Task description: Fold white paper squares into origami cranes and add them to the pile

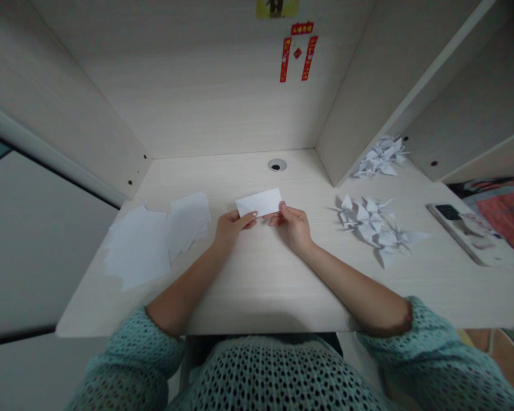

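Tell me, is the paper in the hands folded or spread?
Folded: the paper is a narrow strip, smaller than the loose sheets nearby.

Both hands, left hand (231,227) and right hand (294,224), pinch a folded white paper (259,202) mid-counter (257,285); paper cranes (370,224) lie toward its right edge.

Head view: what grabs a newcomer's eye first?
A folded white paper rectangle at the centre of the pale wooden desk, pinched between the left hand and right hand. Right of them lies a cluster of white folded paper cranes, left a spread of loose white sheets. Red paper strips hang on the back wall.
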Motion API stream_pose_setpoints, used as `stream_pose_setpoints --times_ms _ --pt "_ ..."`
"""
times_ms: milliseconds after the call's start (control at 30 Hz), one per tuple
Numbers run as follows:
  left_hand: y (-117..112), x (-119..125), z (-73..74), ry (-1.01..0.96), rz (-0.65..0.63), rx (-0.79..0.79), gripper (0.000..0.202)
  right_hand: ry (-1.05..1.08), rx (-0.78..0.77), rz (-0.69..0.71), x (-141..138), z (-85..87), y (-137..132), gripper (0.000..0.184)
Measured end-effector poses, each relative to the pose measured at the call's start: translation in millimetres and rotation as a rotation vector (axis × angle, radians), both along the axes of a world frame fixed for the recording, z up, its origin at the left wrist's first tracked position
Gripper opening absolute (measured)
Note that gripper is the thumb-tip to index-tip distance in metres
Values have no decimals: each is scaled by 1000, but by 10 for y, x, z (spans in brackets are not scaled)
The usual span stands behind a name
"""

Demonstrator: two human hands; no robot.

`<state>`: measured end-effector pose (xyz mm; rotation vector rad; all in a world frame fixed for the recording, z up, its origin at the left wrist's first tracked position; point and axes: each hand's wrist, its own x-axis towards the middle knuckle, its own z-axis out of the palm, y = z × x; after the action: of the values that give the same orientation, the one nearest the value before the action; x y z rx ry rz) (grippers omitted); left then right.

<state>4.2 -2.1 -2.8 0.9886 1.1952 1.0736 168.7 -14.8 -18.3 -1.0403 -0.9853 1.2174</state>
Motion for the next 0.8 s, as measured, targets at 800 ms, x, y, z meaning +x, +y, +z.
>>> stream_pose_setpoints --times_ms 800 --pt "-45 -6 8 159 -108 171 26 -330 -8 96 -47 120 -77 39"
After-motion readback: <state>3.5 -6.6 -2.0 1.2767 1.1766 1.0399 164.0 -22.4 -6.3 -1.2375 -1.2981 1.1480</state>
